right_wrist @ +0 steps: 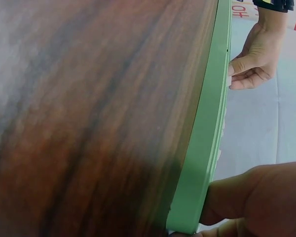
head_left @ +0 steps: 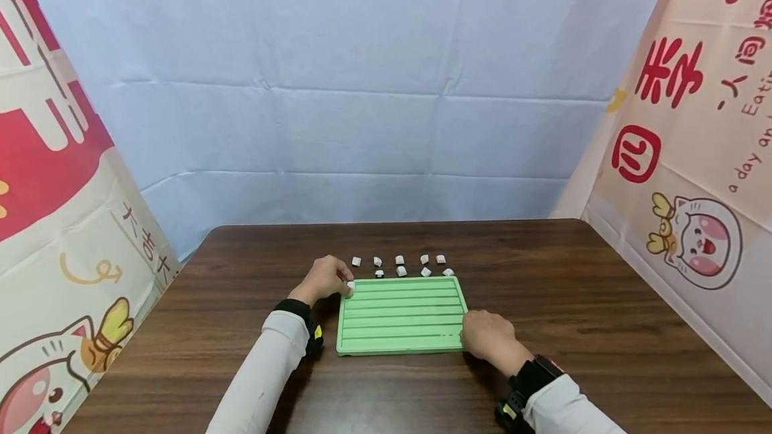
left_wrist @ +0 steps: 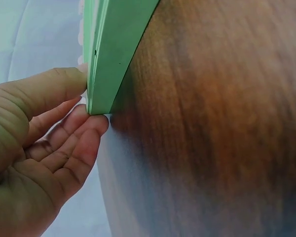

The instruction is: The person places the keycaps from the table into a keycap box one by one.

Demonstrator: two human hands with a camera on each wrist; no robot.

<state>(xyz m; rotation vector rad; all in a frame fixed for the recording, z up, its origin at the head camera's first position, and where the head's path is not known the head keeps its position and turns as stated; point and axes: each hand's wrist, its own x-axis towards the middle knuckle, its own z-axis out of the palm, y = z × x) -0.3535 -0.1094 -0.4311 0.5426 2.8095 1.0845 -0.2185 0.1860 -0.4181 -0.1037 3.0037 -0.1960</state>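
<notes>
A light green ridged tray [head_left: 401,313] lies flat on the table between the hands. At its far left corner, my left hand [head_left: 326,278] pinches a small white block [head_left: 351,284]. The left wrist view shows that hand's fingers [left_wrist: 84,153] touching the tray's corner, with the block mostly hidden behind the thumb. My right hand [head_left: 490,335] grips the tray's right edge near the close corner, its thumb along the edge in the right wrist view and its other fingers partly out of sight.
Several small white blocks [head_left: 401,272] stand in two loose rows just beyond the tray's far edge. One block [head_left: 379,274] shows a dark side. The brown wooden table [head_left: 241,327] extends to both sides. A pale cloth [head_left: 362,86] hangs behind, with printed cloths at left and right.
</notes>
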